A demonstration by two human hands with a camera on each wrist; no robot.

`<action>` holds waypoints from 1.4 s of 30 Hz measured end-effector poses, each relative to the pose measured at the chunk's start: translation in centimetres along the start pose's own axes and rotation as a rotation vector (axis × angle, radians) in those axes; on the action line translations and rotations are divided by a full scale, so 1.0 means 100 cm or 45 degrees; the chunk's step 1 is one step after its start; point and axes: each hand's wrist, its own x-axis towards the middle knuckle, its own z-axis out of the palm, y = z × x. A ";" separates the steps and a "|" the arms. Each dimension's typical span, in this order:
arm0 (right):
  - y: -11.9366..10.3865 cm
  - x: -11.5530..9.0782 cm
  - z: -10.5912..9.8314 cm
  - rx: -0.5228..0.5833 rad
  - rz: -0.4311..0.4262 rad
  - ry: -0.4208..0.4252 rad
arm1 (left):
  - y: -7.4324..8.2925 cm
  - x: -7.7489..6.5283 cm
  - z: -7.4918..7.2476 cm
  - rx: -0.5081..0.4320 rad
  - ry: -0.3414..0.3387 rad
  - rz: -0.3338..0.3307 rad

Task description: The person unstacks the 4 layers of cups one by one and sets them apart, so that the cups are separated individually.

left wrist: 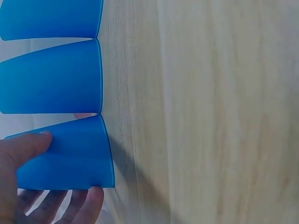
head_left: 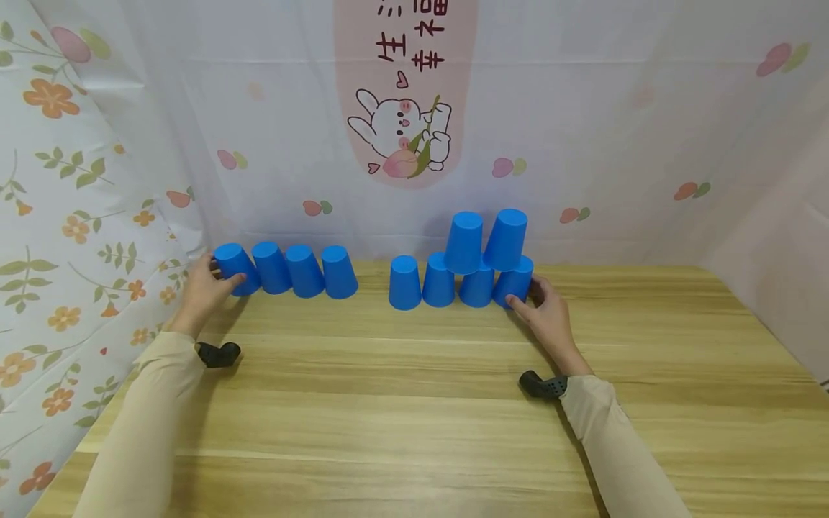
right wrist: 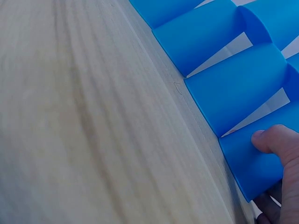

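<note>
Upside-down blue cups (head_left: pixel 340 275) span the middle of the head frame: four in a row left of centre, four more right of centre, with two resting atop those. The left hand (head_left: pixel 202 291) grips the leftmost cup (head_left: pixel 241 265); the right hand (head_left: pixel 549 316) grips the rightmost bottom cup (head_left: pixel 514 283). The table (head_left: pixel 388 403) fills the lower frame, a printed cloth (head_left: pixel 272 108) the upper.

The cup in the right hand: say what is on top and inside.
One blue cup sits on top, bridging the held cup and its left neighbour. The held cup is upside down, so its inside is hidden.
</note>
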 end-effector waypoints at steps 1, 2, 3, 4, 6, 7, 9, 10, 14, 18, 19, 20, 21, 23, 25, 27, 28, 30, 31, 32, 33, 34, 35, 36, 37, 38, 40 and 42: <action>0.000 0.000 0.000 -0.001 0.000 -0.001 | 0.000 0.000 0.001 0.000 -0.007 0.004; 0.001 0.000 0.000 -0.002 0.001 -0.002 | 0.001 -0.001 0.002 -0.003 -0.013 0.011; 0.001 0.000 0.000 -0.001 0.001 -0.004 | 0.001 -0.001 0.003 -0.008 -0.020 0.016; 0.001 0.000 0.000 0.000 0.002 -0.006 | 0.002 -0.002 0.004 -0.019 -0.027 0.022; 0.001 0.000 0.001 0.003 0.003 -0.011 | 0.003 -0.002 0.007 -0.044 -0.034 0.035; 0.001 0.000 0.001 0.006 0.005 -0.012 | 0.004 -0.002 0.008 -0.052 -0.039 0.037; 0.001 0.000 0.001 0.012 0.009 -0.012 | 0.005 -0.001 0.011 -0.059 -0.041 0.047; 0.001 0.000 0.001 0.014 0.010 -0.012 | 0.006 -0.001 0.012 -0.059 -0.040 0.055; 0.000 0.001 0.004 0.012 0.015 -0.017 | 0.008 -0.002 0.015 -0.053 -0.027 0.083; -0.001 0.001 0.007 0.004 0.028 -0.027 | 0.011 -0.005 0.015 -0.085 0.048 0.068; -0.001 0.002 0.007 0.004 0.030 -0.029 | 0.012 -0.007 0.015 -0.125 0.108 0.038; -0.001 0.002 0.007 0.004 0.031 -0.029 | 0.015 -0.007 0.015 -0.177 0.183 0.011; -0.001 0.002 0.007 0.002 0.030 -0.031 | 0.018 -0.008 0.015 -0.216 0.272 -0.012; -0.001 0.002 0.007 0.006 0.029 -0.038 | 0.030 -0.009 0.018 -0.295 0.467 -0.031; -0.001 0.002 0.006 0.006 0.032 -0.033 | 0.049 -0.009 0.023 -0.340 0.594 0.004; 0.000 0.001 0.004 0.002 0.033 -0.025 | 0.071 -0.008 0.029 -0.318 0.641 0.103; 0.000 0.001 0.003 0.004 0.032 -0.022 | 0.083 -0.009 0.034 -0.312 0.646 0.160; 0.002 0.001 0.002 -0.001 0.029 -0.015 | 0.107 -0.010 0.043 -0.300 0.613 0.304; 0.002 0.001 0.002 -0.003 0.025 -0.017 | 0.119 -0.011 0.048 -0.295 0.585 0.374; 0.002 0.001 0.002 -0.003 0.022 -0.021 | 0.130 -0.013 0.054 -0.294 0.552 0.446; 0.002 0.001 0.002 -0.005 0.021 -0.023 | 0.141 -0.015 0.060 -0.292 0.510 0.507; 0.002 0.001 0.002 -0.006 0.022 -0.025 | 0.151 -0.018 0.066 -0.292 0.464 0.564; 0.002 0.001 0.002 -0.008 0.024 -0.025 | 0.160 -0.021 0.073 -0.295 0.412 0.617; 0.002 0.001 0.002 -0.012 0.025 -0.024 | 0.169 -0.023 0.080 -0.299 0.358 0.658; 0.002 0.001 0.002 -0.011 0.027 -0.022 | 0.177 -0.026 0.088 -0.297 0.301 0.677; 0.003 0.001 0.002 -0.012 0.028 -0.020 | 0.185 -0.027 0.096 -0.293 0.249 0.696; 0.003 0.001 0.001 -0.013 0.027 -0.015 | 0.198 -0.030 0.112 -0.268 0.138 0.702; 0.003 0.002 0.001 -0.010 0.023 -0.013 | 0.210 -0.031 0.129 -0.235 0.028 0.686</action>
